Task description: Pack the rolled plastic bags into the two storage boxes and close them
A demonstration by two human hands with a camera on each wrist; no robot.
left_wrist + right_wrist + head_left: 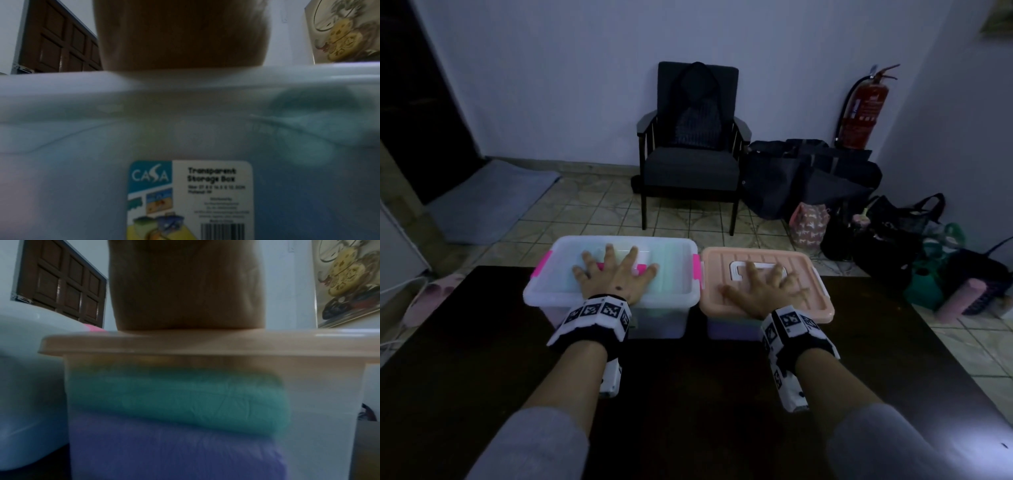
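Two storage boxes stand side by side at the far edge of a dark table. The clear box (671, 267) with pink latches has its lid on, and my left hand (613, 274) lies flat on that lid with fingers spread. My right hand (767, 284) presses flat on the peach lid (815, 270) of the other box. Through that box's wall a green rolled bag (185, 402) lies on a purple rolled bag (164, 451). The left wrist view shows the clear box's front wall (82, 178) with a label (189, 194).
The dark table (688, 394) stretches toward me. Beyond it on the tiled floor are a dark armchair (691, 144), dark bags (808, 174), a red fire extinguisher (863, 109) and more bags at the right. A grey mat (493, 198) lies at the left.
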